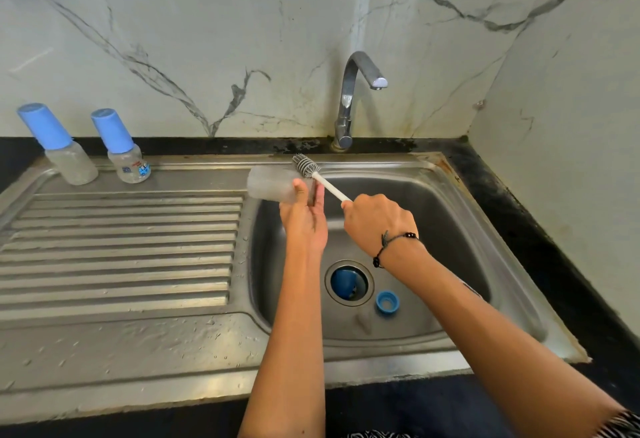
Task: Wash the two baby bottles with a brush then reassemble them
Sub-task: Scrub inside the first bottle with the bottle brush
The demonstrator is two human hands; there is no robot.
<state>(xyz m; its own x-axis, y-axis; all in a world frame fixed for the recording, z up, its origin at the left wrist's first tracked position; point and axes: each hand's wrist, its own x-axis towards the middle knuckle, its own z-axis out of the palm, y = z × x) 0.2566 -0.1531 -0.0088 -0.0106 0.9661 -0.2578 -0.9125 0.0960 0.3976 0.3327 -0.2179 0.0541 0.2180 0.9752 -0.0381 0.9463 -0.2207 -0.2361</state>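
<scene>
My left hand (304, 219) grips a clear bottle body (268, 185), tipped on its side over the basin's left edge, mouth toward the right. My right hand (379, 221) holds the white handle of a bottle brush (306, 166); its grey bristle head is outside the bottle, just above the mouth. A blue cap (346, 282) lies over the drain and a blue screw ring (387, 302) sits on the basin floor beside it. Near the ring a clear teat (363, 321) shows faintly. Two assembled bottles with blue caps (69, 150) (126, 150) stand upright at the drainboard's back left.
The steel sink (450, 230) has a ribbed drainboard (121, 250) on the left, wet with droplets. A chrome faucet (349, 105) rises behind the basin, no water running. Marble walls close off the back and right; a black counter (519, 202) borders the sink.
</scene>
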